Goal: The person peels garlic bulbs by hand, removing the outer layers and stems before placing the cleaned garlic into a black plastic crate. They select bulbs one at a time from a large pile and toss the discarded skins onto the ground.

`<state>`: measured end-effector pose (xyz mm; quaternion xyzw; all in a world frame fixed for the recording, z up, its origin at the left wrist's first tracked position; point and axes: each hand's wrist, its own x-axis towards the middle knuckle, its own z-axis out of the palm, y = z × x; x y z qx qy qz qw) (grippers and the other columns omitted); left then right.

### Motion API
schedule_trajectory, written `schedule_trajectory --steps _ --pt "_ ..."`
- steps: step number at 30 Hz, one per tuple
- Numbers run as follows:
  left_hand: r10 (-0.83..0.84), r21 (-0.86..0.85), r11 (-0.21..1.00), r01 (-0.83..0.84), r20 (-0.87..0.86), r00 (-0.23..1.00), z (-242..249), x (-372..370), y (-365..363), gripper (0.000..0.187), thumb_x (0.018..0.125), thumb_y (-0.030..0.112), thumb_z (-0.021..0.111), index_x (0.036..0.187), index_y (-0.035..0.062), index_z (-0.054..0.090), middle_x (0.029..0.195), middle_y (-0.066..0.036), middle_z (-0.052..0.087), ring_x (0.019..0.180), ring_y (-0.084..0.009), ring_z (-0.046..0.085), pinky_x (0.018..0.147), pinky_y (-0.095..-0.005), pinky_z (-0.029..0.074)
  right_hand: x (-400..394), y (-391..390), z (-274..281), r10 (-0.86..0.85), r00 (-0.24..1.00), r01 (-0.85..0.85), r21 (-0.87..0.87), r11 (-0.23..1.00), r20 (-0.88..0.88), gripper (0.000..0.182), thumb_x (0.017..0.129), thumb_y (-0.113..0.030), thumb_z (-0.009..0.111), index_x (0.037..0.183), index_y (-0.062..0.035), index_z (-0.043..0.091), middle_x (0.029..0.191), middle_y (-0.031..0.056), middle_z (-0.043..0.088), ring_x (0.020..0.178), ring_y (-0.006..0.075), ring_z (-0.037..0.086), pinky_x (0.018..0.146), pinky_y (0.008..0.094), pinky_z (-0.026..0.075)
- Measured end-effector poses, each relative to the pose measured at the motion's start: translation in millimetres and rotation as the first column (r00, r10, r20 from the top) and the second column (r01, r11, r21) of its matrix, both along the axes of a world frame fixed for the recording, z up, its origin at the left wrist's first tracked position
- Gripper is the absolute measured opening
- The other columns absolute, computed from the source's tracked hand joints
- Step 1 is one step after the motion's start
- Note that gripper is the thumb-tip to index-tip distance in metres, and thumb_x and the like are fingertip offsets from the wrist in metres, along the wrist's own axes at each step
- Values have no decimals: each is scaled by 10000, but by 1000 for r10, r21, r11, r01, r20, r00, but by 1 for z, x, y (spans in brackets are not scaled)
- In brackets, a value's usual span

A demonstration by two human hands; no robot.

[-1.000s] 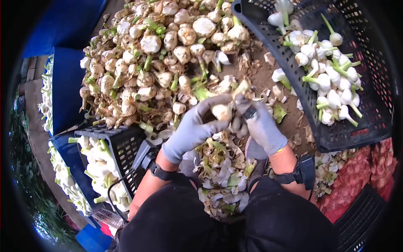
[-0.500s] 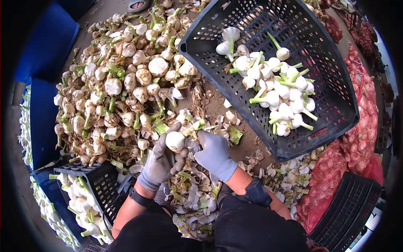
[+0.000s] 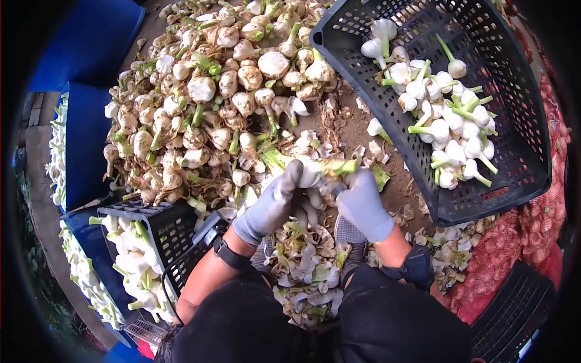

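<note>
In grey-white gloves, both my hands work close together in front of my knees. My left hand [image 3: 269, 202] is closed around a white garlic bulb [image 3: 310, 173], whose green stem points right. Closed fingers of my right hand [image 3: 365, 202] press in at the stem's base, by brownish loose skin; what they pinch is blurred and partly hidden. Beyond my hands lies a big heap of unpeeled, soil-marked garlic [image 3: 200, 115]. A black plastic crate [image 3: 417, 193] tilts at the upper right, with cleaned white bulbs inside. One stemmed bulb [image 3: 376, 129] lies against its outer left side.
Peeled skins [image 3: 305, 260] cover the ground between my shoes. To my left stand a black crate [image 3: 181, 236] full of white garlic and blue bins [image 3: 97, 145] with more. Red mesh sacks [image 3: 484, 260] of bulbs and a black crate [image 3: 514, 308] are on the right.
The view has shifted, so the scene sits further right. The bulb has turned from facing me to lying sideways in my left hand, and my right hand has come against its stem.
</note>
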<state>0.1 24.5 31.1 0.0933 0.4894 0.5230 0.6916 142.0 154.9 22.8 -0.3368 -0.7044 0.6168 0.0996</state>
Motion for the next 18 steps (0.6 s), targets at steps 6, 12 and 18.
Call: schedule_trajectory --steps 6,12,18 --pt "179 158 983 -95 -689 703 0 8 9 657 849 374 742 1278 -43 469 1067 -76 579 993 -112 547 880 -254 460 1 1 14 47 998 -57 425 904 35 361 700 -32 648 1060 -44 658 960 190 648 913 378 627 819 451 500" --pt "99 93 994 -58 -527 844 12 -2 11 521 758 190 757 1174 -20 522 991 -81 635 893 -119 610 778 -254 509 -6 13 25 206 944 -330 691 643 259 338 682 -102 727 1014 -127 666 919 93 638 874 307 615 764 424 461" --pt "-207 -43 978 203 -242 948 31 -4 0 513 752 49 684 1240 -6 537 1012 -48 679 910 -120 639 753 -266 528 -26 27 7 117 987 -158 757 634 108 245 752 -180 715 989 -144 661 841 102 646 790 320 634 696 417 479"
